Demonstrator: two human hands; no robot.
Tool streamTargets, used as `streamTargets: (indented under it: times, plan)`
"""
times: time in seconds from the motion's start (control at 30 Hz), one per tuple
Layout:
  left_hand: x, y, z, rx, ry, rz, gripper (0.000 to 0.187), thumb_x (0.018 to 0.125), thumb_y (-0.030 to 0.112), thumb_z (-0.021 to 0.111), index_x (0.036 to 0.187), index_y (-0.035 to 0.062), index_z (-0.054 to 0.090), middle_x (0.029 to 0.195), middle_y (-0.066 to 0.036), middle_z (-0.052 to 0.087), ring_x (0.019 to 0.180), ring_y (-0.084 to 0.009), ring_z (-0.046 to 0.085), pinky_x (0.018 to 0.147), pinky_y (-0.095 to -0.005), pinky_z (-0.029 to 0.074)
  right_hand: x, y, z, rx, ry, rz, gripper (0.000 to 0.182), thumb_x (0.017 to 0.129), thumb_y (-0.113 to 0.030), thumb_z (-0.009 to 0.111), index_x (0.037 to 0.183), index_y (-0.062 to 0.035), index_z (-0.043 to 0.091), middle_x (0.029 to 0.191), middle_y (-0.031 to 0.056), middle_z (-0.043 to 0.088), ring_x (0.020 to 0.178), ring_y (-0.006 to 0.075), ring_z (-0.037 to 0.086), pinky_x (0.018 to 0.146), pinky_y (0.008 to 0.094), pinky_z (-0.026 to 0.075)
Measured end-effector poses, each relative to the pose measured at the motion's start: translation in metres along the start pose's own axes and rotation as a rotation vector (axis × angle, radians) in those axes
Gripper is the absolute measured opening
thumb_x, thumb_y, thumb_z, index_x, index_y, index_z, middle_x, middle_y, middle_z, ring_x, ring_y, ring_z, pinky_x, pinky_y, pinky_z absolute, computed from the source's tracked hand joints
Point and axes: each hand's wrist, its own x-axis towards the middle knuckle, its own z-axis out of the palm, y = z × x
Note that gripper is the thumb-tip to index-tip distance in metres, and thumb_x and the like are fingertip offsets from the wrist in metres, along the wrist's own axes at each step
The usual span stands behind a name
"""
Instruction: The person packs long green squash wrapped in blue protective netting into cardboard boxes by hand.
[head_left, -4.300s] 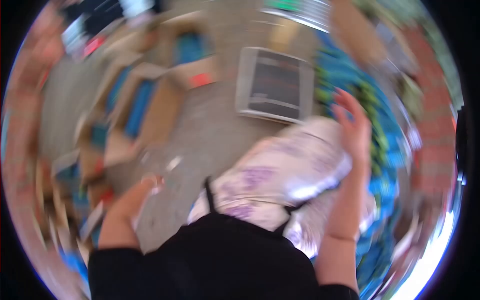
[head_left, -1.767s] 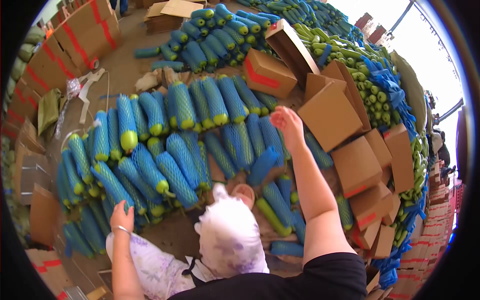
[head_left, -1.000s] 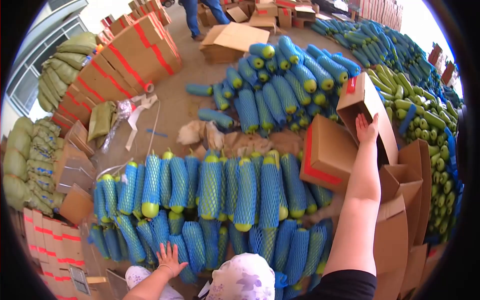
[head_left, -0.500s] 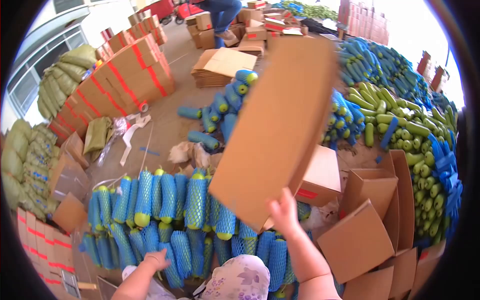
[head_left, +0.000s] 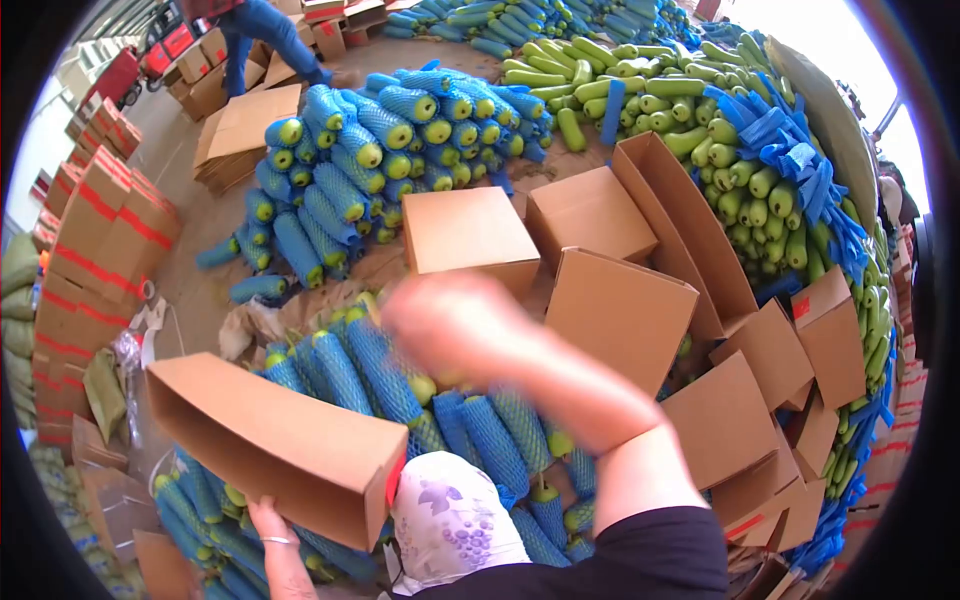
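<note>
A cardboard box (head_left: 270, 440), open on the side facing me, lies tilted over the blue-netted gourds at the lower left. My left hand (head_left: 268, 520) grips its lower edge, the fingers partly hidden by the cardboard. Off to the right, my right hand (head_left: 450, 325) is apart from that box, above the rows of netted gourds (head_left: 365, 370); motion smears its fingers. My raised knee, in pale cloth with purple flowers (head_left: 455, 515), sits beside the box's right end.
More cardboard boxes (head_left: 625, 310) lean together at the right. Beyond are a pile of netted gourds (head_left: 380, 140) and bare green gourds (head_left: 750, 190). Flattened cardboard (head_left: 245, 125) lies at the upper left, near a person in jeans (head_left: 265, 40). Taped cartons (head_left: 100, 270) stand far left.
The box came down from upright in my right hand to the lower left, where my left hand now holds it. My right hand let go. The view turned right.
</note>
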Motion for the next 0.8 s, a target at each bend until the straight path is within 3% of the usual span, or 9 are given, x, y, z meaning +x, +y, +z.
streamTargets:
  times: [0.03,0.07,0.1,0.2,0.27,0.33,0.4,0.53,0.8]
  plan:
    - [0.001,-0.001,-0.012,0.01,-0.002,-0.03,0.047,0.082,0.004,0.045,0.128,0.0083,0.04,0.116,-0.009,0.053,0.101,-0.0229,0.056,0.084,-0.035,0.049,-0.023,0.102,0.015,-0.404,0.562,-0.35,0.031,0.078,-0.021,0.062,0.106,-0.0102,0.059,0.093,0.0107,0.059,0.089,0.0245,0.057,0.077,0.0346,0.048]
    - [0.003,-0.002,-0.017,0.012,-0.006,-0.056,0.048,0.081,0.003,0.043,0.128,0.0086,0.039,0.117,-0.009,0.052,0.102,-0.0232,0.056,0.085,-0.0355,0.049,-0.012,0.16,-0.011,0.057,0.862,0.114,0.041,0.074,-0.02,0.064,0.111,-0.0053,0.06,0.102,0.0161,0.06,0.093,0.0272,0.059,0.084,0.0347,0.047]
    - [0.004,-0.002,-0.02,0.002,-0.023,-0.047,0.051,0.078,0.003,0.042,0.129,0.0084,0.039,0.116,-0.009,0.052,0.102,-0.0239,0.055,0.086,-0.0365,0.048,-0.044,0.208,-0.021,0.145,0.874,0.462,0.041,0.077,-0.017,0.06,0.116,-0.0046,0.057,0.11,0.0149,0.059,0.099,0.0275,0.058,0.089,0.035,0.045]
    - [0.011,-0.009,-0.03,0.021,0.013,-0.05,0.053,0.077,0.005,0.045,0.129,0.0081,0.039,0.116,-0.009,0.053,0.103,-0.0249,0.055,0.086,-0.0368,0.048,-0.156,0.385,0.025,-0.01,0.699,0.99,0.059,0.073,-0.023,0.061,0.125,0.0017,0.047,0.121,0.0218,0.054,0.116,0.0324,0.05,0.097,0.0353,0.039]
    - [0.003,0.004,-0.019,0.08,0.033,-0.075,0.052,0.076,0.006,0.046,0.128,0.0075,0.04,0.113,-0.01,0.054,0.1,-0.025,0.056,0.085,-0.0366,0.048,-0.224,0.389,0.044,0.223,0.441,1.245,0.068,0.068,-0.019,0.065,0.128,0.005,0.042,0.126,0.0219,0.05,0.119,0.0273,0.048,0.098,0.0334,0.037]
    - [0.009,0.004,-0.028,0.129,-0.004,-0.096,0.049,0.078,0.009,0.048,0.127,0.0074,0.041,0.112,-0.01,0.056,0.099,-0.0243,0.058,0.084,-0.0365,0.049,-0.283,0.433,0.096,0.265,0.464,1.367,0.071,0.066,-0.015,0.067,0.129,0.0051,0.041,0.126,0.0219,0.05,0.119,0.0259,0.048,0.097,0.0333,0.039]
    - [0.0,0.014,-0.007,0.126,-0.063,-0.076,0.044,0.083,0.015,0.052,0.125,0.0078,0.042,0.111,-0.009,0.057,0.101,-0.0244,0.058,0.084,-0.0355,0.05,-0.331,0.482,0.145,0.26,0.551,1.354,0.062,0.071,-0.018,0.067,0.127,-0.0011,0.046,0.12,0.0181,0.056,0.113,0.028,0.053,0.093,0.035,0.042]
    - [0.016,0.002,-0.037,-0.039,-0.099,-0.243,0.041,0.092,0.027,0.047,0.127,0.0071,0.043,0.116,-0.01,0.056,0.101,-0.0237,0.058,0.085,-0.0339,0.05,-0.356,0.489,0.148,0.162,0.419,1.34,0.058,0.073,-0.022,0.064,0.126,-0.0032,0.048,0.119,0.0172,0.056,0.111,0.0287,0.054,0.091,0.036,0.043]
    - [0.014,-0.019,-0.072,0.072,-0.231,-0.241,0.042,0.094,0.028,0.043,0.128,0.004,0.042,0.119,-0.012,0.055,0.103,-0.0233,0.057,0.085,-0.0344,0.049,-0.387,0.474,0.15,-0.109,0.308,1.281,0.049,0.08,-0.032,0.057,0.124,-0.0089,0.05,0.116,0.0149,0.059,0.107,0.0304,0.056,0.085,0.0387,0.045]
